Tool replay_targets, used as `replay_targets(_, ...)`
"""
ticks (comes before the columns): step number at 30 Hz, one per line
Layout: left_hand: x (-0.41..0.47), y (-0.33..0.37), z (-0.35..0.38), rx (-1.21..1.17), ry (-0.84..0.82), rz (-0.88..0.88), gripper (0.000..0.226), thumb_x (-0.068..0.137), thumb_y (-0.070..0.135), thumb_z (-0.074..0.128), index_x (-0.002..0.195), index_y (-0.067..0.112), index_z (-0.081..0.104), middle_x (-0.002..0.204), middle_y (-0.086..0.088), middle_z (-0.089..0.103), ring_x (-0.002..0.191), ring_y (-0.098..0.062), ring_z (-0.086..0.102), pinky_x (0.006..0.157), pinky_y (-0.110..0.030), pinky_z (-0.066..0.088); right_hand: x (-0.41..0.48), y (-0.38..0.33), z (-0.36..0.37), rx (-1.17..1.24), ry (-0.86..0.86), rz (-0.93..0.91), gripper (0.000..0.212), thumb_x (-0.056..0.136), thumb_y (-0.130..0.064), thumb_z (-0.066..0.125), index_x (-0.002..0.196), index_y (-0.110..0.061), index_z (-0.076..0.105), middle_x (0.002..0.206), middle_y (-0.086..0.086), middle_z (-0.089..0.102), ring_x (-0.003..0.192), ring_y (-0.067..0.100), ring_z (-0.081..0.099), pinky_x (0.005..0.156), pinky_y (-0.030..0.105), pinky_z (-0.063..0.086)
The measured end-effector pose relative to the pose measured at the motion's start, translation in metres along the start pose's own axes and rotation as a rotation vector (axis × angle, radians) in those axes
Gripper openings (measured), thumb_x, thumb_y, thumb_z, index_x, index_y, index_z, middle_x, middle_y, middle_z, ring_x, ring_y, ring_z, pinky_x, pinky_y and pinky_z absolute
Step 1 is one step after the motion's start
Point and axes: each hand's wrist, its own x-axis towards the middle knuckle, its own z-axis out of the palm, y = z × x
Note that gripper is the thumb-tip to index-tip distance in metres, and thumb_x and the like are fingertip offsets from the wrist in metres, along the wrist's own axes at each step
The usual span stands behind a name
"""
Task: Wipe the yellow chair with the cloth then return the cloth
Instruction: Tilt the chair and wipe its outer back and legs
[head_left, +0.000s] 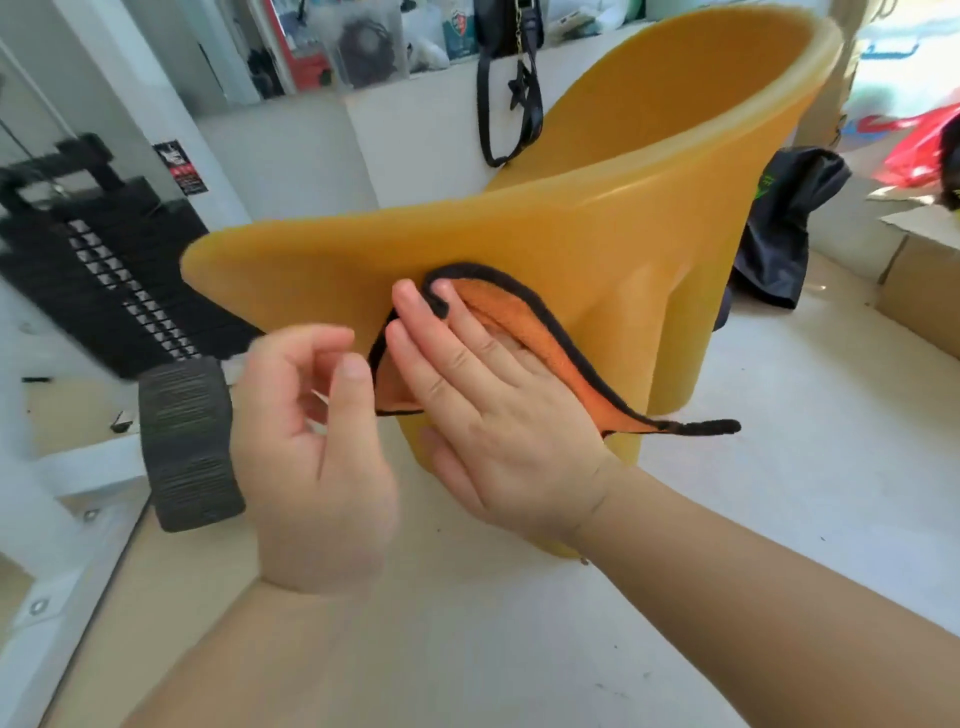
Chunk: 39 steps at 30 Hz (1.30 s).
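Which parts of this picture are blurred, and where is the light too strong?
Head view: the left hand and the black rack are motion-blurred; the right hand on the cloth is sharper; daylight washes out the top right corner beside the yellow chair.

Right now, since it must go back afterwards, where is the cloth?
Head view, centre: the orange cloth is pressed flat against the outer shell of the yellow chair under the right hand, just right of the left hand.

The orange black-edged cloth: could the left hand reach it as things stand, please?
Probably yes: the left hand hovers empty beside the orange black-edged cloth, nothing between them; the right hand presses it against the yellow plastic chair.
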Motion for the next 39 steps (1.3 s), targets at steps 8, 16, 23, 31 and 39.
replay_targets(8,-0.053,0.015,0.026,-0.282,-0.013,-0.278,0.038,0.101,0.02,0.036,0.134,0.013,0.052,0.133,-0.001,0.06,0.126,-0.024,0.055,0.1,-0.041,0.048,0.022,-0.011,-0.023,0.025,-0.143,-0.057,0.059,0.106,-0.019,0.044,0.159,-0.003,0.021,0.169,0.013,0.012,0.157,0.03,0.009,0.121,0.047,0.028)
replay_targets(16,-0.018,-0.033,0.057,-0.328,0.046,-0.274,0.049,0.106,0.038,0.021,0.153,0.036,0.006,0.167,0.005,-0.002,0.151,-0.003,-0.001,0.124,-0.041,0.011,0.027,-0.005,-0.027,-0.169,-0.14,-0.123,0.055,0.104,-0.009,0.053,0.155,-0.004,0.034,0.165,0.014,0.022,0.153,0.029,0.025,0.12,0.047,0.033)
replay_targets(23,0.023,-0.082,0.074,-0.118,0.092,-0.424,0.077,0.105,0.043,0.036,0.157,0.013,-0.011,0.163,-0.004,-0.021,0.15,-0.009,-0.018,0.124,-0.036,-0.001,0.054,-0.024,-0.022,-0.317,-0.158,-0.248,0.051,0.094,0.003,0.054,0.145,0.003,0.05,0.154,0.024,0.043,0.152,0.013,0.028,0.114,0.034,0.031)
replay_targets(31,0.06,-0.1,0.069,-0.368,0.172,-0.674,0.077,0.103,0.051,0.037,0.157,0.024,-0.01,0.165,0.0,-0.02,0.15,-0.011,-0.017,0.122,-0.036,-0.013,0.082,-0.026,0.01,-0.619,0.006,0.029,0.048,0.101,-0.026,0.049,0.15,-0.023,0.049,0.161,0.011,0.037,0.144,0.049,0.033,0.116,0.071,0.013)
replay_targets(39,0.081,-0.104,0.05,-0.438,0.24,-0.61,0.079,0.085,0.082,0.02,0.15,0.051,-0.01,0.162,0.017,-0.019,0.145,0.006,-0.016,0.123,-0.042,-0.003,0.091,-0.024,-0.001,-0.419,0.165,0.107,0.056,0.088,-0.015,0.049,0.144,-0.014,0.056,0.142,0.015,0.056,0.127,0.037,0.052,0.107,0.051,0.031)
